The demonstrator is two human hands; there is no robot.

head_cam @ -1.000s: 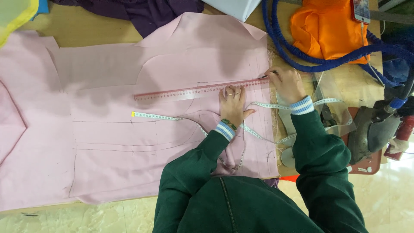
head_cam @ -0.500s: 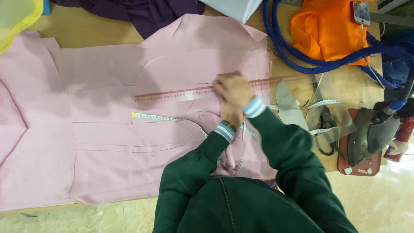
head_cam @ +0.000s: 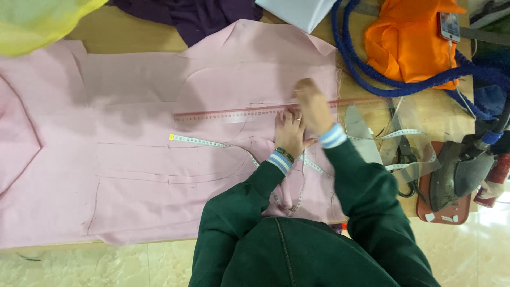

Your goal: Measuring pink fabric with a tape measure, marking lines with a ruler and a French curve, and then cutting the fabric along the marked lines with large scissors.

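My left hand [head_cam: 289, 133] lies flat on the pink fabric [head_cam: 133, 159], fingers spread, fingertips at the edge of a long clear ruler [head_cam: 228, 113] with red markings. My right hand [head_cam: 313, 106] is just above and to the right of it, over the ruler, and blurred by motion. Whether it holds anything cannot be seen. A measuring tape [head_cam: 202, 141] runs across the fabric from the left and passes under my left wrist. Both arms wear dark green sleeves with striped cuffs.
To the right lie scissors [head_cam: 406, 154], an iron [head_cam: 457, 170] on a red mat, an orange cloth [head_cam: 409, 42] with a phone [head_cam: 449, 25] on it, and a blue cord [head_cam: 361, 58]. Purple cloth [head_cam: 191, 16], yellow cloth [head_cam: 37, 21] and white paper [head_cam: 297, 13] line the far edge.
My right hand left the ruler's right end and swept left along it to a spot beside my left hand. The left hand stayed pressed in place.
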